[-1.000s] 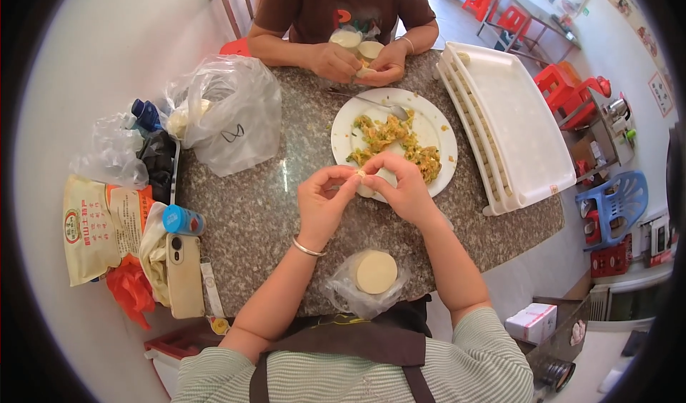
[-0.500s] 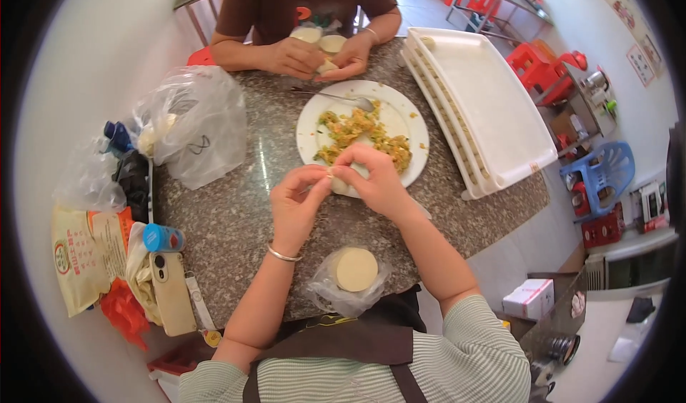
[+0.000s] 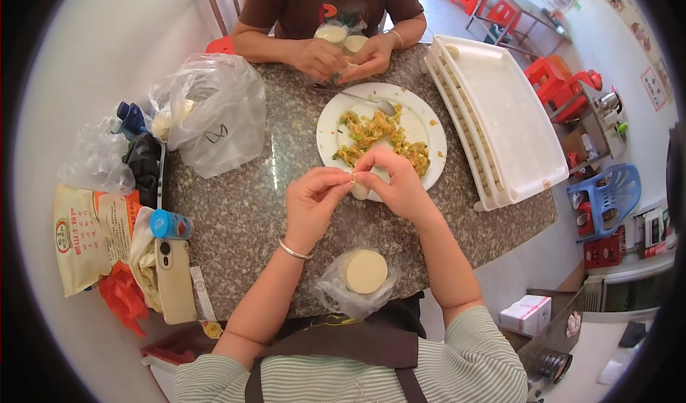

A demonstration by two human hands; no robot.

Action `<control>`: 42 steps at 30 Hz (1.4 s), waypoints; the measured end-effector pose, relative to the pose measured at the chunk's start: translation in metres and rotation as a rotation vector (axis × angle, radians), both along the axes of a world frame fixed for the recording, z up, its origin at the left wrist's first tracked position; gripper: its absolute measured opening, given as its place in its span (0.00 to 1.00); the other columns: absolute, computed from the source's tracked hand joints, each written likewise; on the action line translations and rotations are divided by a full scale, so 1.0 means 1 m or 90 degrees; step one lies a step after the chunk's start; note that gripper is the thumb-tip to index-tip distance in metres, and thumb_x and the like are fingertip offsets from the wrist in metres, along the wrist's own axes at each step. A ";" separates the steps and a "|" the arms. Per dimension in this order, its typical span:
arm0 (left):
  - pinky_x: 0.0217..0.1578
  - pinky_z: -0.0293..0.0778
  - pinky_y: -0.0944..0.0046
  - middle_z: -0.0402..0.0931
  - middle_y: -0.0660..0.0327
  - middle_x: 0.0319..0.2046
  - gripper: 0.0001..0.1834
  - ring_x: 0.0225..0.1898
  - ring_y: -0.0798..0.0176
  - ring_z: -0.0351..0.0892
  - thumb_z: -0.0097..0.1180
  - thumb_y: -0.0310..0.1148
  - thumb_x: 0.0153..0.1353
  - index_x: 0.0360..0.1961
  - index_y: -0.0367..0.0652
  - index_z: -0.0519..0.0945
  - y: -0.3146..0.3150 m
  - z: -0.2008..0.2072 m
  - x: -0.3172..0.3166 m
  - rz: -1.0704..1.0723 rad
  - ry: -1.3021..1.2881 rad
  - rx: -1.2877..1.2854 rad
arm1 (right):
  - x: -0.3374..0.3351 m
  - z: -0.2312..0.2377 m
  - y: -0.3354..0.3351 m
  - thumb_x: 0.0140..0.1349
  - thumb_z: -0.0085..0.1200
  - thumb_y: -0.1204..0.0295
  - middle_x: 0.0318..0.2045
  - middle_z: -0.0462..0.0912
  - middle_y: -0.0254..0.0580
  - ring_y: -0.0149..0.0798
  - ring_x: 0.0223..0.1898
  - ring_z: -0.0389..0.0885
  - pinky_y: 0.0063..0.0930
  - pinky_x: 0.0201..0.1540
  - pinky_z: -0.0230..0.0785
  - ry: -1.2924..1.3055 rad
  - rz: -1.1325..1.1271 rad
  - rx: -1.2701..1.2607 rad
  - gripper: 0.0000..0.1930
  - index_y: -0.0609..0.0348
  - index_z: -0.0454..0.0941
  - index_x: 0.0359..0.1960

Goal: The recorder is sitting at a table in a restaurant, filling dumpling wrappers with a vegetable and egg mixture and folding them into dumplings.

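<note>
The left hand is half curled, its thumb and index finger pinched together on the edge of 1 pale dumpling, and the right hand grips the same piece between thumb and curled index finger, so it sits between the 2 hands' fingertips. Just beyond the hands, a white plate bears chopped filling and a metal spoon; nearer the body than the hands, round dough wrappers lie stacked in a clear plastic bag. White trays stand stacked well to the right hand's right.
</note>
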State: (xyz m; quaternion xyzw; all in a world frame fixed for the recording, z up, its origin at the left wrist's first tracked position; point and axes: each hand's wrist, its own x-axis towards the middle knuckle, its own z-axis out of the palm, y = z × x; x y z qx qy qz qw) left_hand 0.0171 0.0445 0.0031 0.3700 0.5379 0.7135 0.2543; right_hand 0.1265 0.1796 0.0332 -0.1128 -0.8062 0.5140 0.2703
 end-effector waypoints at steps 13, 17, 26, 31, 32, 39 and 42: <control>0.42 0.78 0.68 0.76 0.59 0.40 0.07 0.41 0.69 0.77 0.57 0.20 0.57 0.38 0.34 0.79 0.005 0.004 0.011 0.057 -0.080 0.026 | -0.005 -0.006 -0.015 0.56 0.54 0.75 0.28 0.77 0.45 0.42 0.32 0.76 0.28 0.38 0.67 0.031 -0.063 0.052 0.05 0.65 0.74 0.29; 0.45 0.77 0.65 0.77 0.61 0.41 0.08 0.43 0.68 0.77 0.55 0.26 0.61 0.42 0.37 0.76 0.003 0.004 0.011 -0.050 -0.451 -0.009 | -0.008 -0.011 -0.020 0.57 0.53 0.75 0.27 0.76 0.44 0.41 0.32 0.76 0.28 0.38 0.67 0.064 -0.102 0.027 0.04 0.65 0.74 0.29; 0.45 0.76 0.66 0.78 0.61 0.40 0.08 0.42 0.69 0.77 0.55 0.28 0.62 0.42 0.38 0.76 0.001 0.002 0.009 -0.096 -0.393 0.023 | -0.008 -0.008 -0.018 0.57 0.54 0.75 0.27 0.75 0.41 0.39 0.33 0.75 0.27 0.40 0.66 0.042 -0.066 0.025 0.04 0.63 0.74 0.30; 0.44 0.75 0.68 0.77 0.61 0.41 0.09 0.42 0.70 0.77 0.54 0.28 0.63 0.43 0.38 0.75 0.002 -0.003 0.012 -0.031 -0.323 0.034 | -0.011 -0.016 -0.022 0.57 0.54 0.75 0.27 0.75 0.41 0.39 0.32 0.74 0.27 0.38 0.65 0.068 -0.087 0.080 0.04 0.63 0.74 0.29; 0.44 0.75 0.69 0.77 0.61 0.41 0.09 0.42 0.70 0.77 0.53 0.28 0.63 0.43 0.38 0.74 0.002 -0.004 0.012 -0.029 -0.277 0.030 | -0.011 -0.016 -0.021 0.57 0.54 0.75 0.27 0.76 0.41 0.39 0.33 0.74 0.27 0.38 0.65 0.061 -0.088 0.084 0.04 0.63 0.74 0.28; 0.47 0.76 0.65 0.76 0.60 0.46 0.14 0.47 0.64 0.77 0.50 0.30 0.65 0.51 0.39 0.73 -0.001 0.004 0.005 -0.133 -0.235 0.011 | -0.008 -0.011 -0.018 0.58 0.54 0.75 0.28 0.76 0.40 0.34 0.34 0.75 0.25 0.39 0.66 0.054 -0.118 0.009 0.05 0.64 0.74 0.29; 0.45 0.77 0.67 0.76 0.59 0.47 0.16 0.47 0.63 0.78 0.49 0.31 0.66 0.53 0.39 0.72 0.000 0.014 0.010 -0.149 -0.387 0.003 | -0.005 -0.017 -0.009 0.60 0.53 0.76 0.30 0.77 0.37 0.30 0.35 0.74 0.24 0.40 0.66 0.105 -0.121 -0.076 0.04 0.64 0.75 0.31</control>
